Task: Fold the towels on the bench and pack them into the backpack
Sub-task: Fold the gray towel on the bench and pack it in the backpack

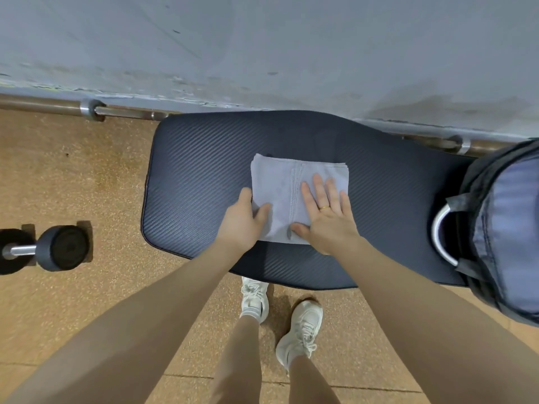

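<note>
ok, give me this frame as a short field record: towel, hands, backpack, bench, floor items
towel: light grey, folded, flat on bench middle
left hand: grips towel's left edge, thumb on top
right hand: flat, fingers straight, pressing towel's right half; ring on one finger
backpack: dark, on bench's right end, apart from towel
bench: dark padded, against wall
dumbbell: on floor, left of bench
barbell: on floor along wall

Bare arms, gold ring (324, 208) on right hand (326, 221), white sneakers (300, 330).
</note>
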`<state>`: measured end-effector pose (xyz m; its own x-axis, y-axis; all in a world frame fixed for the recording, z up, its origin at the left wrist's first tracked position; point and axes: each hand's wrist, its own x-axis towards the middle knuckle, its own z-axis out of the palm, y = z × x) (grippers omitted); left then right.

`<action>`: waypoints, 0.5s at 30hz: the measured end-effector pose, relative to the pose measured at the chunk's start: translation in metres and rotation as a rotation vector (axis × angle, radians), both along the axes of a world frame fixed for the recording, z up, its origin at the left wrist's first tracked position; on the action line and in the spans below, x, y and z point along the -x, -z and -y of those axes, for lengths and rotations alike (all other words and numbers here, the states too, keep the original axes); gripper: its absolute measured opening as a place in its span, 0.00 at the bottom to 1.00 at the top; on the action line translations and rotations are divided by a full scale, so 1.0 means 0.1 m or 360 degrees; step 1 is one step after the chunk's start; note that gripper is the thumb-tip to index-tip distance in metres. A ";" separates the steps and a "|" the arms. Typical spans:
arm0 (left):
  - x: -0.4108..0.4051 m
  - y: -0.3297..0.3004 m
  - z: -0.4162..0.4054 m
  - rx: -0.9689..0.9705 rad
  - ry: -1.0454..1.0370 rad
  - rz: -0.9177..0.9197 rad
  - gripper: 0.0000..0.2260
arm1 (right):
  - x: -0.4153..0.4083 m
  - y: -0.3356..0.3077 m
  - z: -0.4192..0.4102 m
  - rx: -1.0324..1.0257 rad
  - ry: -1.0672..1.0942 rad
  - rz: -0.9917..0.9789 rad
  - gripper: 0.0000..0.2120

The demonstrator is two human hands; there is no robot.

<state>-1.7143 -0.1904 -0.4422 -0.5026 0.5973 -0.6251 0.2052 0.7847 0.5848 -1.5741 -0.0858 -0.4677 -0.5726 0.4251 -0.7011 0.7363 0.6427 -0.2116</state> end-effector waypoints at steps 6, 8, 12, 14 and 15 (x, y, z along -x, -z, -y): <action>-0.23 -0.35 -0.28 -0.0266 0.0234 -0.0073 0.16 | -0.29 -0.29 -0.08 -0.0310 0.0893 -0.0623 0.16; -0.38 -0.36 -0.41 -0.0202 0.0349 -0.0107 0.18 | -0.33 -0.30 -0.09 0.0177 0.1228 -0.0502 0.18; -0.62 -0.25 -0.62 -0.0161 0.0484 -0.0130 0.18 | -0.28 -0.30 -0.17 0.0656 0.2037 -0.0779 0.15; -0.68 -0.16 -0.66 -0.0105 0.0499 -0.0155 0.18 | -0.30 -0.29 -0.17 0.0809 0.2264 -0.0801 0.18; -0.71 -0.12 -0.66 -0.0104 0.0532 -0.0182 0.19 | -0.33 -0.27 -0.16 0.0829 0.2272 -0.0807 0.17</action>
